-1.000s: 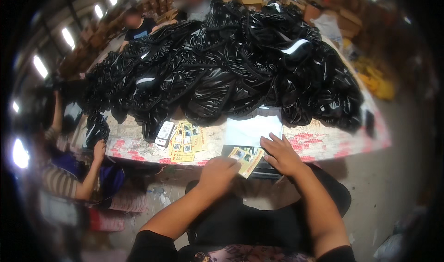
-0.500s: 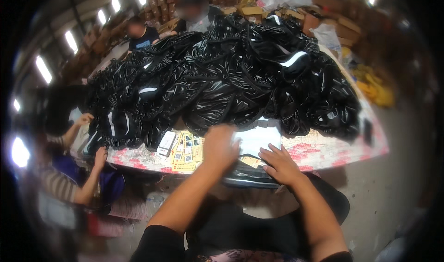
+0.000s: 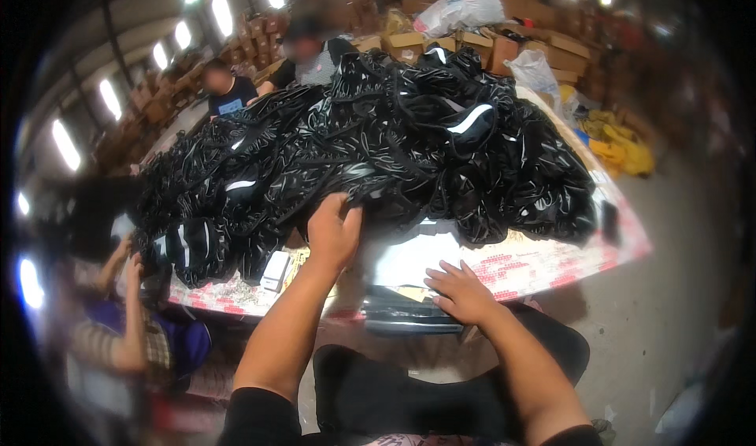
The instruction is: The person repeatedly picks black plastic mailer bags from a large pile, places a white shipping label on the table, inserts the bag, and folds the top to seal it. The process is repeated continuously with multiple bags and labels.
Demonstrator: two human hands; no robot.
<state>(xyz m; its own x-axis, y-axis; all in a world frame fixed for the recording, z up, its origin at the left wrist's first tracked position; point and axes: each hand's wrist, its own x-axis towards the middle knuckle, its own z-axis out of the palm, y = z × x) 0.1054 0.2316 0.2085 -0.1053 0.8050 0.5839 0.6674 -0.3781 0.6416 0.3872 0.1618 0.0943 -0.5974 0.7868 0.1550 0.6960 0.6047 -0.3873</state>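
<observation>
A heap of black strappy items with shiny white trim (image 3: 378, 146) covers most of the table; their exact kind is hard to make out. At its front edge is my left hand (image 3: 334, 237), thumb and forefinger apart; I see nothing held, though its other fingers are partly hidden. A grey blur lies just right of it. My right hand (image 3: 465, 292) rests with fingers spread on the lower right corner of a flat white sheet (image 3: 417, 258). Below that sheet, dark glossy plastic (image 3: 409, 312) lies along the table's near edge.
A small white box (image 3: 276, 271) and yellow printed cards (image 3: 298, 260) lie left of my left forearm. Another person's hands (image 3: 132, 261) are at the left table edge. Two people (image 3: 319, 64) stand behind the heap. Cardboard boxes (image 3: 563, 52) and yellow bags (image 3: 618, 143) lie beyond.
My left hand has moved from the white sheet's left side, away and left, to the heap's front edge. My right hand stays on the sheet. My forearm now covers most of the yellow cards.
</observation>
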